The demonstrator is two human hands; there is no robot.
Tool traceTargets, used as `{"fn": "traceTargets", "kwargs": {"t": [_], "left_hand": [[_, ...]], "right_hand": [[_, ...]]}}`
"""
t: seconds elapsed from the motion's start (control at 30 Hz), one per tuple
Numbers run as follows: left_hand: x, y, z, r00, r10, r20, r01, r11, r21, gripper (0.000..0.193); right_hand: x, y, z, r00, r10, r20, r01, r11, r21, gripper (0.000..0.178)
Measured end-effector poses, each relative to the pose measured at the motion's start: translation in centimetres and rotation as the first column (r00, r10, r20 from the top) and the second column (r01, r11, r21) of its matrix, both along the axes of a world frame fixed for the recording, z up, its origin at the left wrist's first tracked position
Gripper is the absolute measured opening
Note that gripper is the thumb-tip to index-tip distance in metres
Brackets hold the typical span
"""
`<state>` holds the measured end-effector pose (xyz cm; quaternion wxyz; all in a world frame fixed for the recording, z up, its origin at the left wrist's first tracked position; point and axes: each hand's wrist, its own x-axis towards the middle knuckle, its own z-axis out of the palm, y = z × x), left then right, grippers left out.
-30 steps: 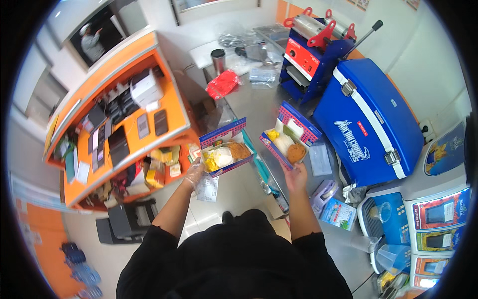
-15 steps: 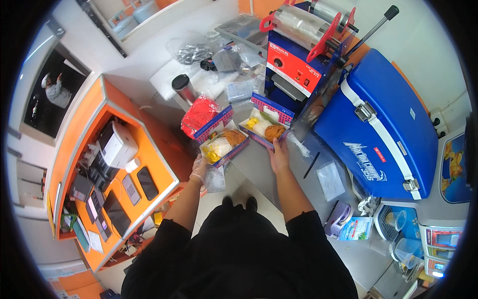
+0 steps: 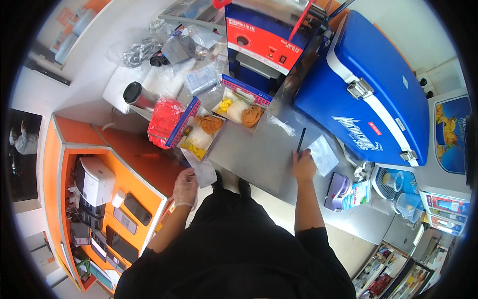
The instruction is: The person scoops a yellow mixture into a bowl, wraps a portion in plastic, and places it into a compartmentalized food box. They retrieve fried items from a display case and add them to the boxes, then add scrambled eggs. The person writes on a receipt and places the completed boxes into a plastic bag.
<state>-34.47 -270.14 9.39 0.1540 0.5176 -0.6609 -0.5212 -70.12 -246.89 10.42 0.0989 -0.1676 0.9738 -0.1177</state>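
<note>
My left hand (image 3: 185,189), in a clear plastic glove, has its fingers closed at the edge of a white paper slip (image 3: 204,172). The slip lies against the near corner of an open meal box (image 3: 209,143) with rice, fried chicken and yellow pieces. A second open box (image 3: 219,110) with similar food stands just right of it. My bare right hand (image 3: 304,167) has thumb and fingers closed around the near end of a slim black pen (image 3: 301,139). A flat white packet (image 3: 323,154) lies beside the right fingers.
Behind the boxes are a red packet (image 3: 164,119), a tumbler (image 3: 139,95) and a red-and-blue sealing machine (image 3: 261,45). A large blue cooler box (image 3: 368,94) stands at right, with a purple object (image 3: 339,189) nearer. An orange desk (image 3: 144,234) with phones and a printer is at left.
My right hand has left the right-hand box and moved right to the pen. My left hand has come off the left box and closed at the paper slip. The view has shifted right.
</note>
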Motion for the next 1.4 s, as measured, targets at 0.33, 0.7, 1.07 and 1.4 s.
{"fn": "traceTargets", "kwargs": {"t": [0.33, 0.7, 1.07, 1.4], "left_hand": [[-3.3, 4.7, 1.1, 0.938, 0.302, 0.172, -0.265, 0.942, -0.206, 0.043], [-1.5, -3.4, -6.6, 0.978, 0.173, 0.120, -0.197, 0.952, 0.236, 0.064], [3.6, 3.1, 4.2, 0.991, -0.131, -0.021, 0.131, 0.991, -0.006, 0.053], [-16.7, 5.9, 1.2, 0.663, -0.749, 0.018, 0.678, 0.590, -0.437, 0.072]], "right_hand": [[-1.4, 1.6, -0.2, 0.992, 0.102, 0.070, -0.107, 0.992, 0.063, 0.027], [3.6, 5.6, -0.2, 0.909, 0.147, 0.390, 0.107, 0.822, -0.559, 0.015], [4.7, 6.4, -1.8, 0.826, 0.349, 0.442, 0.251, 0.475, -0.843, 0.049], [5.2, 4.6, -0.7, 0.820, 0.373, 0.434, 0.269, 0.418, -0.868, 0.056]]}}
